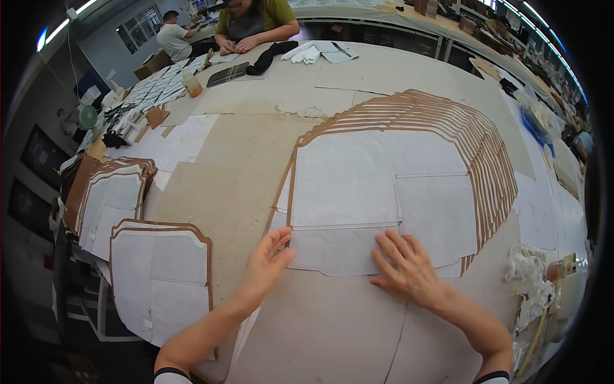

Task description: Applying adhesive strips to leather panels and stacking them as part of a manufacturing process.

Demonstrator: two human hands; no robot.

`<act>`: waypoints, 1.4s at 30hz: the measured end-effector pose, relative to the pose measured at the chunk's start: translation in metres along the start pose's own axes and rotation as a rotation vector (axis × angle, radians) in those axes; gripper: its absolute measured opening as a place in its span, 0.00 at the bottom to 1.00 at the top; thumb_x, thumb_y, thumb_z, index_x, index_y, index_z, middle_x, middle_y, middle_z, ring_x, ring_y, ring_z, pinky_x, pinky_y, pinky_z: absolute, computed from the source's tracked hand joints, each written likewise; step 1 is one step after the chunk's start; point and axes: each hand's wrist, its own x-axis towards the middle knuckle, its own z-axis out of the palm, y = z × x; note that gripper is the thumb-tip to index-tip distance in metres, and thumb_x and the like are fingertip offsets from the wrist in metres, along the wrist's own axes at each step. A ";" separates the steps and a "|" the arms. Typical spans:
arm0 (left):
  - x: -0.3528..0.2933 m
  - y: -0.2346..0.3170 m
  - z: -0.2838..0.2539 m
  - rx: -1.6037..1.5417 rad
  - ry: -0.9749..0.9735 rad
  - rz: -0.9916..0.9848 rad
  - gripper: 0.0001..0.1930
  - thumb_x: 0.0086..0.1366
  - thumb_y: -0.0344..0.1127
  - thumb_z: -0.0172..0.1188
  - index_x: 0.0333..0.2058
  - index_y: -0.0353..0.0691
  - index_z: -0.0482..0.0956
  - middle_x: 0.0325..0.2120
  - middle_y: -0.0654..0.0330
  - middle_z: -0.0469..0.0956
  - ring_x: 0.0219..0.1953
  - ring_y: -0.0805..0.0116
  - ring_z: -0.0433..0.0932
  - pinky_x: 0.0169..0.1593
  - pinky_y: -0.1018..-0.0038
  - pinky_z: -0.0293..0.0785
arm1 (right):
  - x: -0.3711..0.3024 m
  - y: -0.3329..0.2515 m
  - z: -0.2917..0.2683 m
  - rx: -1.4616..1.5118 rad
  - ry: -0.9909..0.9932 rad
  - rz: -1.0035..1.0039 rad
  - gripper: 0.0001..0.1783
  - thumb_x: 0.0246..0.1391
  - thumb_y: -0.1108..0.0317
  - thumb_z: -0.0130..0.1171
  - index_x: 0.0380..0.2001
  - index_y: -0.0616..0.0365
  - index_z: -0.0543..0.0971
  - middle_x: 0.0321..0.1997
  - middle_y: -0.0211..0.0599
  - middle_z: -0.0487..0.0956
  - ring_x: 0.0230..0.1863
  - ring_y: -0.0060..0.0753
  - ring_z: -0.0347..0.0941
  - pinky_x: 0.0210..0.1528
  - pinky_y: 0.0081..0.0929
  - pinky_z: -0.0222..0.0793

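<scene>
A fanned stack of white fabric-like panels with brown borders spreads over the table in front of me. On top lies a white panel with a horizontal seam and a rectangular piece on its right half. My left hand is at this panel's lower left edge, its fingers and thumb closed on the brown border. My right hand lies palm down on the lower part of the same panel, fingers spread and holding nothing. Part of another panel shows beneath the top one at its left.
Two more piles of brown-edged panels, a nearer pile and a farther pile, stand at the left. Plastic bags lie at the right edge. Across the table a person works near a black cloth and a bottle.
</scene>
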 end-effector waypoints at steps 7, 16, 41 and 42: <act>0.017 0.015 -0.015 -0.261 -0.015 -0.212 0.22 0.70 0.35 0.58 0.58 0.32 0.67 0.56 0.55 0.70 0.61 0.64 0.70 0.64 0.67 0.68 | 0.000 0.001 0.003 0.044 0.022 0.013 0.26 0.51 0.56 0.67 0.48 0.63 0.76 0.60 0.55 0.71 0.64 0.56 0.66 0.60 0.54 0.64; 0.027 0.016 -0.014 -0.088 -0.007 -0.295 0.24 0.69 0.36 0.59 0.59 0.30 0.68 0.52 0.54 0.72 0.46 0.66 0.79 0.52 0.70 0.77 | 0.000 0.001 0.005 0.023 0.067 0.015 0.27 0.48 0.56 0.70 0.47 0.62 0.76 0.61 0.53 0.72 0.63 0.54 0.67 0.60 0.53 0.65; -0.069 -0.001 0.063 0.360 -0.205 0.222 0.08 0.65 0.27 0.59 0.42 0.35 0.82 0.42 0.57 0.82 0.43 0.65 0.80 0.49 0.70 0.76 | -0.015 0.007 0.004 0.193 0.270 0.138 0.18 0.45 0.78 0.57 0.43 0.63 0.75 0.52 0.44 0.77 0.58 0.45 0.73 0.52 0.39 0.69; -0.068 -0.006 0.071 0.359 -0.208 0.229 0.08 0.65 0.27 0.59 0.42 0.35 0.82 0.42 0.57 0.82 0.43 0.65 0.80 0.49 0.70 0.76 | -0.016 0.008 0.010 0.186 0.273 0.140 0.18 0.45 0.78 0.57 0.43 0.63 0.75 0.52 0.44 0.77 0.58 0.45 0.73 0.52 0.39 0.69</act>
